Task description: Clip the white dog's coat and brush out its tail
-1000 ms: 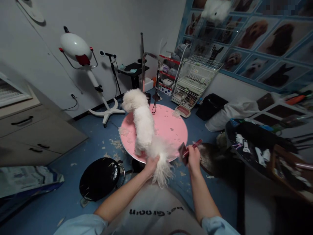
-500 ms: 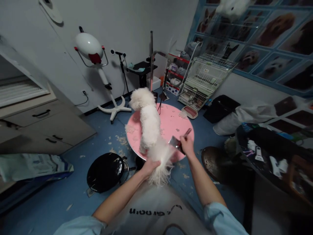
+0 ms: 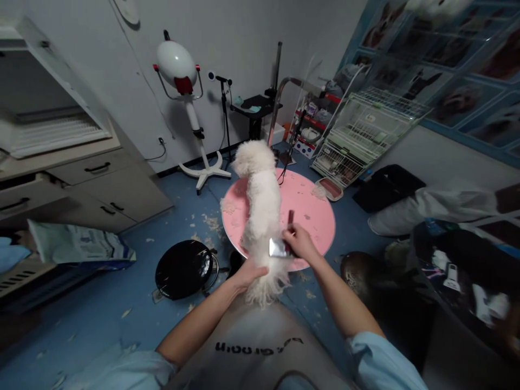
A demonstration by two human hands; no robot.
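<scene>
A fluffy white dog [image 3: 263, 200] stands on a round pink grooming table [image 3: 314, 216], its back end toward me. My left hand [image 3: 251, 272] is closed round the dog's long-haired tail [image 3: 266, 291], which hangs over the near edge of the table. In my right hand [image 3: 301, 241] is a slicker brush [image 3: 278, 247] with a shiny, flat metal head. Its head lies against the tail fur just above my left hand. The brush's bristle side is hidden.
Clumps of cut fur [image 3: 231, 206] lie on the table and floor. A black round stool [image 3: 184, 269] stands at left, a dark cart [image 3: 450, 314] with tools at right. Behind are a white stand dryer [image 3: 176, 62], a grooming arm [image 3: 278, 108] and a wire cage [image 3: 357, 130].
My right hand has brought the brush left and slightly down, from beside the tail onto its fur. The left hand keeps its hold. The view has swung a little to the left.
</scene>
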